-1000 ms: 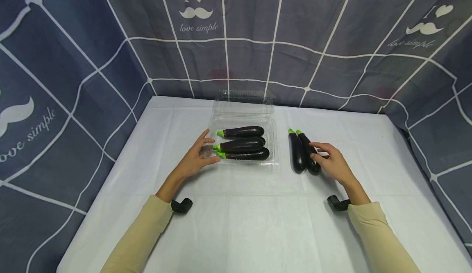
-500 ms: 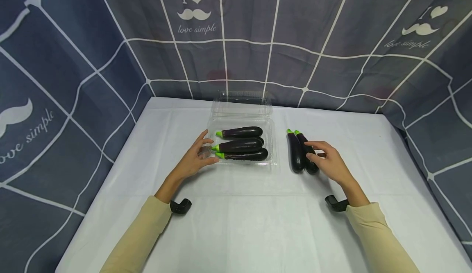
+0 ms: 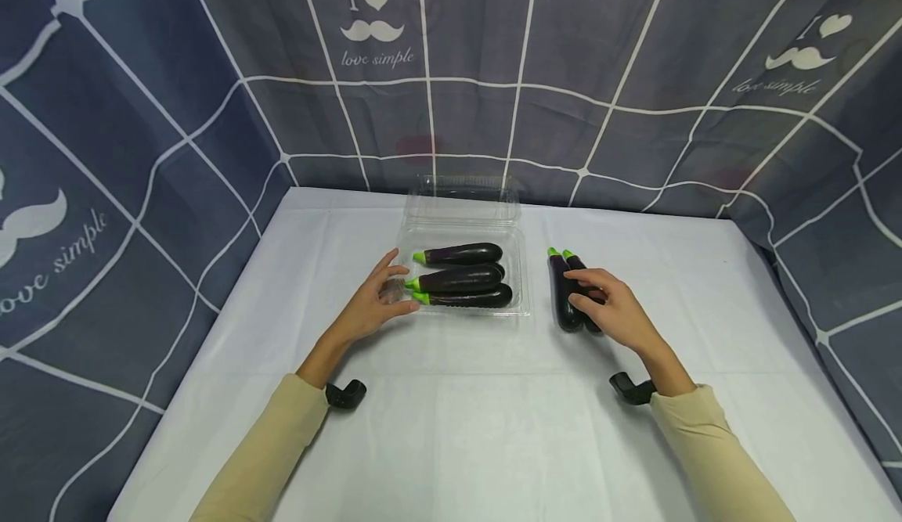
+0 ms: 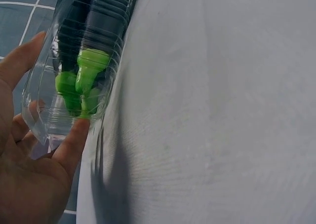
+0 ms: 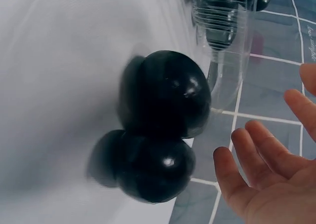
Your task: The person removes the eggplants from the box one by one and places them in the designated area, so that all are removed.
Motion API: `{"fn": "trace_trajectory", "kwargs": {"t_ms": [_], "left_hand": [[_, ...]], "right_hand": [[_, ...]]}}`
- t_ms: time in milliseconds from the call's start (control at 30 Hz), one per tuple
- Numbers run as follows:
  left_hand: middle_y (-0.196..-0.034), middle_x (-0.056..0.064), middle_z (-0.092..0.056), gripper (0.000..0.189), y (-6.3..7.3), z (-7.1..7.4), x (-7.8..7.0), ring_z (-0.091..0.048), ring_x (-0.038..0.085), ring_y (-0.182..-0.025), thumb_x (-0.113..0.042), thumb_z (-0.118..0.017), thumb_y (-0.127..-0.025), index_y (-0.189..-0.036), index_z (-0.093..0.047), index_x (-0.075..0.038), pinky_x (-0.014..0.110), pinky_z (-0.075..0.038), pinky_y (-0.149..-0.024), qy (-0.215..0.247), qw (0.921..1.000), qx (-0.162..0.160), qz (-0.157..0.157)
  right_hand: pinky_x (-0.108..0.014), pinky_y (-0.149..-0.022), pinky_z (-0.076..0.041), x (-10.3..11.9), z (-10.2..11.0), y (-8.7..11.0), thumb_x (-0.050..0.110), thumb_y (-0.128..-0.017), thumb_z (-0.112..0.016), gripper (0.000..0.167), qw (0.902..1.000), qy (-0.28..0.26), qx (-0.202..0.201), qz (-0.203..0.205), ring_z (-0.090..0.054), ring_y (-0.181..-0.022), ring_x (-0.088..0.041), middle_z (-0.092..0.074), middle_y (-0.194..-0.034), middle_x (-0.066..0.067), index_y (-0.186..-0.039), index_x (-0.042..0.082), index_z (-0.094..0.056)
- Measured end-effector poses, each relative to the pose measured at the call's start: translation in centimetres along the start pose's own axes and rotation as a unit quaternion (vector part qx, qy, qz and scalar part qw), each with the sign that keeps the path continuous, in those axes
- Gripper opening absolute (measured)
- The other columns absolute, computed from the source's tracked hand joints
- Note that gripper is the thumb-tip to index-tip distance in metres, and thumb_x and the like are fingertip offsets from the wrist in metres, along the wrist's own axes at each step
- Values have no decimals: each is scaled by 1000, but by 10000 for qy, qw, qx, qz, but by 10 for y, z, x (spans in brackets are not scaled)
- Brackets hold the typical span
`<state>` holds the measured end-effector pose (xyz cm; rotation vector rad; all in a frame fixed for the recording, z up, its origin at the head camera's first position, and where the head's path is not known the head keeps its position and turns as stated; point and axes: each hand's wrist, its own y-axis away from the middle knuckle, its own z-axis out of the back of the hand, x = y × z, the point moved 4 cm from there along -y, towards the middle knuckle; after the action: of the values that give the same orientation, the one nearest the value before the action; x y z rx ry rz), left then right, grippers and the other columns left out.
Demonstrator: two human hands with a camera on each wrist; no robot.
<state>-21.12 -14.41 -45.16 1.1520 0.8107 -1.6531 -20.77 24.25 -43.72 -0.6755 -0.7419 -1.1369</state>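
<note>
A clear plastic container (image 3: pixel 522 275) lies on the table with several dark eggplants (image 3: pixel 461 277) inside, their green stems pointing left. My left hand (image 3: pixel 368 307) holds its left end, thumb at the near corner and fingers around the far side; the left wrist view shows the thumb touching the plastic wall (image 4: pixel 42 113). Right of the container, two more eggplants (image 3: pixel 563 295) lie side by side, stems away from me. My right hand (image 3: pixel 611 311) is over the right one, partly hiding it. In the right wrist view its fingers (image 5: pixel 261 160) are spread and apart from both eggplants (image 5: pixel 173 95).
The container's hinged lid (image 3: pixel 463 207) stands folded back near the table's far edge. A white cloth (image 3: pixel 451 428) covers the table. Dark grid-patterned curtains (image 3: pixel 479 115) rise behind it and along both sides.
My right hand has shifted left over the pair of eggplants, nearer the left one. The left hand stays at the container, and the eggplants have not moved.
</note>
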Motion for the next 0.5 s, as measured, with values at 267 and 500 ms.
{"fn": "trace_trajectory", "kwargs": {"t_ms": [267,500], "left_hand": [[-163,12,-10,62,2,1,-2,-22,40,-144,-10,-76,-88,-138,-45,11,60,-32,-108,-41,9999,-120,-78],[-162,13,-11,57,0,0,-3,-26,41,-142,-6,-75,-88,-135,-46,10,60,-33,-108,-16,10000,-67,-68]], "right_hand": [[-54,-98,-43,13,-8,-7,6,-95,-64,39,9999,-133,83,57,-50,-122,-40,-53,-134,-19,-133,-1,-58],[-54,-99,-43,17,-22,-10,6,-94,-66,37,9992,-354,83,160,-48,-126,-36,-52,-135,-15,-131,3,-61]]}}
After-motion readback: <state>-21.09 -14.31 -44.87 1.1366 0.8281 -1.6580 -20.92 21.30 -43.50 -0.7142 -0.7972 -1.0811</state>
